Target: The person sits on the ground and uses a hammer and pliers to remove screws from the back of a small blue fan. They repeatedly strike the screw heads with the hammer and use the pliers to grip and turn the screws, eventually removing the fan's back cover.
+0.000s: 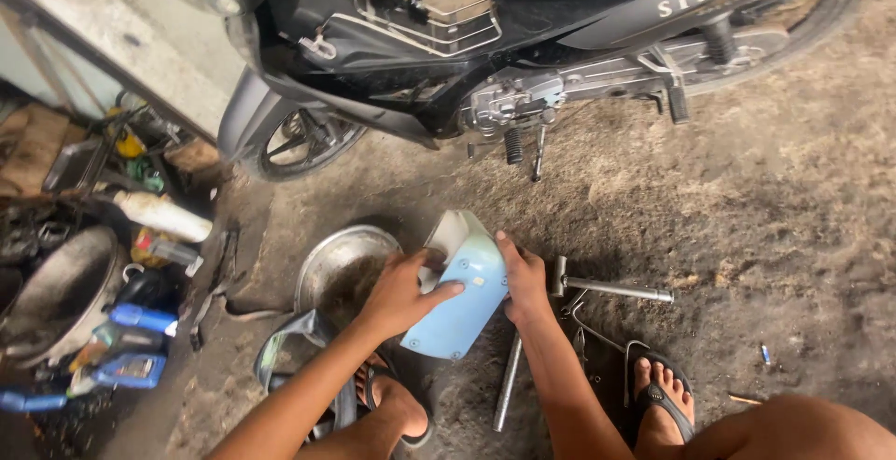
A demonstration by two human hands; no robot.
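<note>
Both hands hold a pale blue plastic cover over the dirt floor, near a parked motorcycle.

The left hand grips the smooth, curved blue cover from its left edge, thumb across the face; the right hand closes on its right edge. The step in hand looks like checking or turning the panel; any next move calls for a firm two-sided hold on the slick shell. A dull metal basin sits just left, steel T-wrenches lie right, and the black motorcycle stands far.
</note>
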